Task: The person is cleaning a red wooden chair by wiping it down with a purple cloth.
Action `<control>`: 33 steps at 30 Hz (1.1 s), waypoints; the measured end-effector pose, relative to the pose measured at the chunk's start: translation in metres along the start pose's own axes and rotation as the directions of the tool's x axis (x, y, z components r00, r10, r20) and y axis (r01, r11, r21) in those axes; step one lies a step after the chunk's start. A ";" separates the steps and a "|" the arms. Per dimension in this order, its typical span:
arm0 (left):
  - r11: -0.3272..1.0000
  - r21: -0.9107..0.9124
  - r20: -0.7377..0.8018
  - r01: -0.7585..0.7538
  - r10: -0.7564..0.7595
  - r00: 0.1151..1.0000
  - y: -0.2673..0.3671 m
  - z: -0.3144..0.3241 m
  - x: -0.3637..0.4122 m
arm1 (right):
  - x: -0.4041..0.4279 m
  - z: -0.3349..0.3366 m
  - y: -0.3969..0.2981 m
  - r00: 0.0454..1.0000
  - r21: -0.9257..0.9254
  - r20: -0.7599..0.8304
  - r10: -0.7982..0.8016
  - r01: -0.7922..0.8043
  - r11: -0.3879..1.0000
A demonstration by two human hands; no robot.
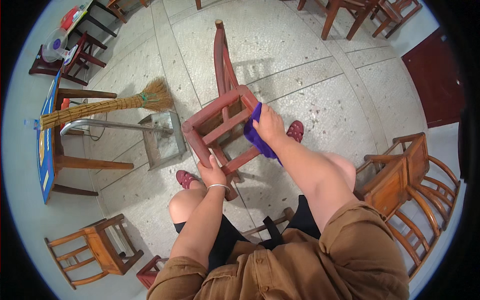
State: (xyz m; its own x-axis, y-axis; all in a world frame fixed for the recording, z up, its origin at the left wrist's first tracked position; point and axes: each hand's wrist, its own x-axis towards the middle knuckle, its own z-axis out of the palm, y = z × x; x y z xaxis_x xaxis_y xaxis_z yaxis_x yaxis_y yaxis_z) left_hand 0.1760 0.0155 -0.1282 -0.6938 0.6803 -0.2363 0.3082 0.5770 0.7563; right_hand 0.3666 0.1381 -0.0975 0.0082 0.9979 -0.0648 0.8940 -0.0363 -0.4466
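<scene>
A red-painted wooden chair [213, 110] is tilted before me, with its legs and stretchers showing. My left hand [213, 173] grips one of its legs at the lower left, the thumb lying over the wood; a bangle is on that wrist. My right hand [268, 123] presses a purple cloth [258, 141] against the chair's right-hand rail. Part of the cloth hangs down below the fingers. The fingertips of both hands are partly hidden by the wood and the cloth.
A straw broom [97, 108] and a metal dustpan [165, 138] are at the left, beside a table with a blue top [48, 146]. Wooden chairs stand at the lower left [101, 247] and right [393, 183]. A fan [56, 44] sits at the upper left. My feet flank the chair.
</scene>
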 end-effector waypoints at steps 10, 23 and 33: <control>1.000 0.011 -0.013 0.008 -0.008 1.000 0.004 0.001 -0.001 | 0.028 0.019 0.030 0.992 0.266 0.119 0.047 -0.077 0.961; 1.000 -0.003 0.012 0.015 -0.015 1.000 0.018 -0.002 -0.006 | 0.029 0.022 0.043 0.991 0.666 0.124 -0.056 -0.041 0.745; 0.997 -0.011 0.059 0.075 -0.075 0.995 0.021 -0.012 -0.005 | 0.014 0.007 0.012 0.983 0.040 -0.180 -0.038 0.046 0.998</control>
State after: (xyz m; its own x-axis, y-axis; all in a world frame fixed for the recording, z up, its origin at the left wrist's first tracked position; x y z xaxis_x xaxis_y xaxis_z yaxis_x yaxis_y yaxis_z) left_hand 0.1782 0.0184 -0.1041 -0.6753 0.6608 -0.3276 0.2479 0.6217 0.7430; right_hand 0.3748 0.1512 -0.1101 0.0545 0.9920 0.1137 0.8749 0.0074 -0.4842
